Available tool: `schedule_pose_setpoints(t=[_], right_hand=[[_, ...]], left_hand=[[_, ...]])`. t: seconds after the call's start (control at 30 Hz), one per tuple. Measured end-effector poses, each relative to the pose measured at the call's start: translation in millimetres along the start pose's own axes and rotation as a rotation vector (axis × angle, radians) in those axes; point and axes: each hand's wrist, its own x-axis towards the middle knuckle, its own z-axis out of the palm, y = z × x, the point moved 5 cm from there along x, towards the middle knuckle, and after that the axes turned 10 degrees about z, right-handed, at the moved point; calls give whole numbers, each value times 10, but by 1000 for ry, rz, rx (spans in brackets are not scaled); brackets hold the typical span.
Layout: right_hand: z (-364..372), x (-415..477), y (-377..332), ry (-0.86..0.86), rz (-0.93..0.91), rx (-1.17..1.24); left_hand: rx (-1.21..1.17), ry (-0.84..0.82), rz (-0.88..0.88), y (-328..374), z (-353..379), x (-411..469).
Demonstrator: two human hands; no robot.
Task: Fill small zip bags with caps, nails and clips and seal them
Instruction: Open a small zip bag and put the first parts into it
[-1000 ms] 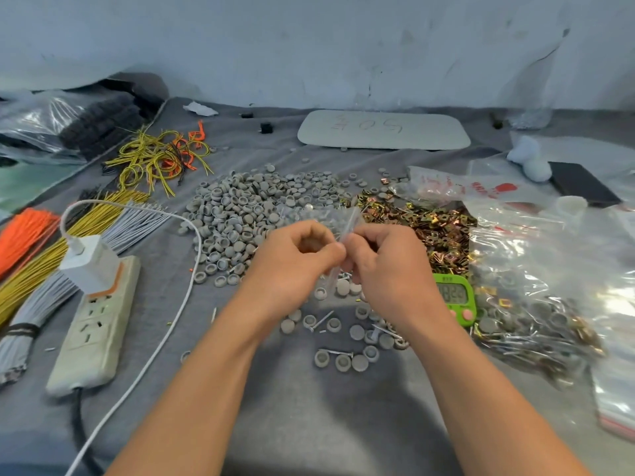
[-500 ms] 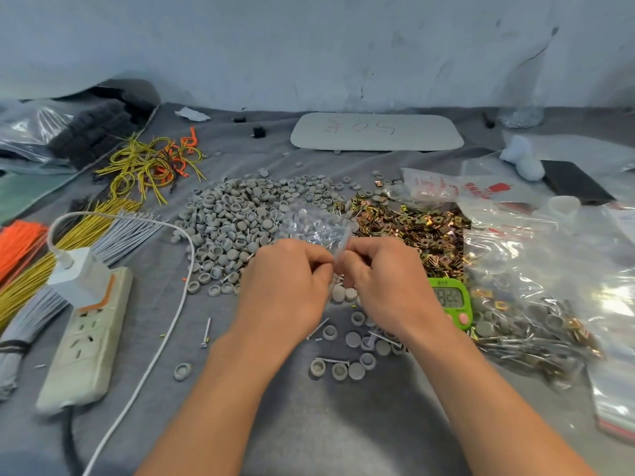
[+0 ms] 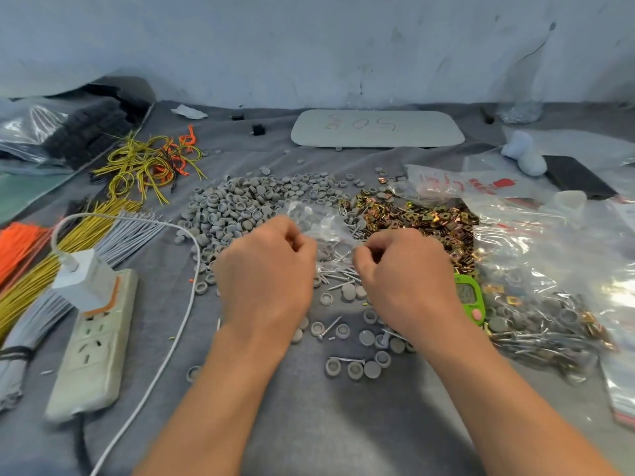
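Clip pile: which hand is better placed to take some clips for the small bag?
Right, probably. The right hand is beside the clip pile; the left hand is by the grey caps. Both pinch the bag, so the left would hold it alone.

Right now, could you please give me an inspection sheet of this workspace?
Surface: grey cloth, wrinkled.
Job's things: zip bag held over the heaps; grey caps heaped left of brassy clips; loose nails near the bag; clear bags of parts at right.
Clutter: green timer, white board, wire bundles.
Hands: left hand and right hand both pinch the zip bag.
Cables: white cable runs from a charger in the power strip.
Surroundings: pale wall behind.
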Motion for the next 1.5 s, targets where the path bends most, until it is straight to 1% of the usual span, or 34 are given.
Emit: schedule_pose_setpoints(t=[0.03,0.07,0.13,0.17,0.2,0.27,0.4,0.47,0.5,0.57,0.63,0.7,0.8,0.87,0.97,1.03,1.1,1.17,1.2,1.27,1.33,1.43,1.5], right_hand=[[-23,-8,-12,69,11,-33],[-50,-21,-30,143,1,-18],[-69,-78,-75,233,-104,156],[-51,-110,-92,226,-156,261],[-24,-124,-93,191,-177,349],[71,-70,-56,39,-130,456],[340,11,-15,-358,52,570],[467,-53,-37,-532,175,705],[507,-80,-49,-587,238,792],[534,-75,-40,-608,386,978],[558,-35,18,-576,538,1181],[578,-36,25,-591,645,1412],[585,-41,-19,-681,712,1713],[557,-50,-43,-758,694,1811],[561,-116,-121,-929,607,1813],[563,-147,-137,-965,542,1696],[503,-162,-155,-982,438,1554],[424,-181,-194,-1035,346,1491],[398,-181,-200,-1045,317,1486],[407,-164,-158,-997,291,1459],[444,-186,-147,-975,261,1418],[443,-220,-162,-985,261,1384],[424,-193,-155,-970,295,1428]], left_hand=[[-29,19,50,56,-6,-27],[-56,29,95,106,1,-60],[-83,22,163,180,34,-124],[-98,16,188,201,47,-145],[-128,13,206,214,57,-160],[-204,20,219,210,61,-163],[-266,-12,199,102,100,-113],[-308,-26,202,62,109,-113],[-318,-28,218,73,102,-129],[-334,-37,263,151,90,-182],[-335,-62,291,240,93,-235],[-313,-88,310,279,106,-259],[-267,-107,362,304,93,-259],[-258,-118,369,348,83,-265],[-197,-101,353,385,66,-255],[-181,-137,314,361,71,-249],[-193,-195,240,321,88,-255],[-201,-213,197,316,89,-274],[-203,-215,186,316,92,-278],[-212,-234,159,302,106,-274],[-208,-285,137,280,130,-286],[-309,-357,105,243,143,-322],[-350,-330,185,215,60,-275]])
